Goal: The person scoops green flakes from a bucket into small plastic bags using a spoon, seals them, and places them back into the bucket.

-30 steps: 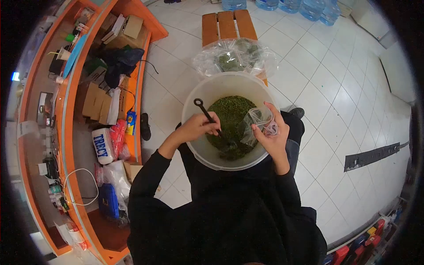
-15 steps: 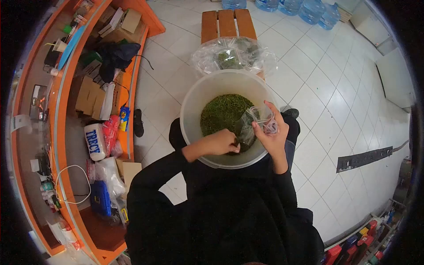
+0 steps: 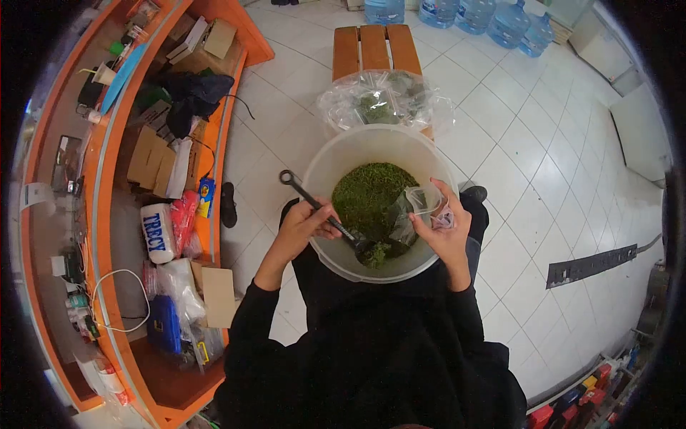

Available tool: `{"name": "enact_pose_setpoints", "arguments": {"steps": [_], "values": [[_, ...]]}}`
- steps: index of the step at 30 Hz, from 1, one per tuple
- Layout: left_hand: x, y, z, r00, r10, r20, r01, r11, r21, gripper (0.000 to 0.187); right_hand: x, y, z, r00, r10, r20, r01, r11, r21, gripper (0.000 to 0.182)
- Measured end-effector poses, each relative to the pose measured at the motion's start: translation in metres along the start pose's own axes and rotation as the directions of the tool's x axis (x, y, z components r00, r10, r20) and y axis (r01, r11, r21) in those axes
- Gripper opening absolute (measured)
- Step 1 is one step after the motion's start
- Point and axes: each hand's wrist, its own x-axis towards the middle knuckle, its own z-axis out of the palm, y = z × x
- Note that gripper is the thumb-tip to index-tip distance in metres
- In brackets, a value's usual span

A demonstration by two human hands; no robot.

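My left hand [image 3: 309, 227] is closed around the handle of a black serving spoon [image 3: 304, 191]. Its head is down inside a large translucent plastic bucket [image 3: 321, 161], with a clump of green bits [image 3: 376, 253] on it. Finely chopped green plant matter [image 3: 371, 182] covers the bucket's bottom. At the bucket's right rim, my right hand [image 3: 449, 232] grips a clear plastic bag [image 3: 411, 214], whose mouth stands partly open over the greens. The bag's lower part hangs into the bucket.
Beyond the bucket, clear bags with greens [image 3: 379, 107] lie on an orange slatted bench [image 3: 374, 50]. An orange shelf [image 3: 114, 179] with boxes and packages runs along the left. Large water bottles [image 3: 509, 25] stand at the back; a black power strip [image 3: 592, 264] is at right.
My left hand has moved left and now shows the black spoon with greens on its head. My right hand keeps the bag in about the same place. The view has shifted slightly.
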Motion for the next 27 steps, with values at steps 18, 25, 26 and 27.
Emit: {"name": "enact_pose_setpoints", "arguments": {"steps": [18,25,26,27], "values": [[-0.04,0.025,0.037,0.672,0.682,0.289,-0.703,0.465,0.537,0.017,0.011,-0.014,0.021,0.913,0.112,0.393,-0.101,0.994,-0.048,0.048],[-0.047,0.008,0.021,0.571,0.816,-0.092,-0.687,0.536,0.49,0.024,0.01,-0.019,0.015,0.964,0.137,0.23,-0.171,0.976,0.136,0.053],[-0.045,0.01,0.021,0.601,0.798,-0.044,-0.668,0.532,0.521,0.026,0.008,-0.02,0.015,0.96,0.178,0.218,-0.215,0.964,0.157,0.054],[-0.042,0.012,0.023,0.63,0.777,-0.001,-0.646,0.525,0.554,0.029,0.005,-0.022,0.014,0.954,0.219,0.205,-0.257,0.95,0.18,0.055]]}}
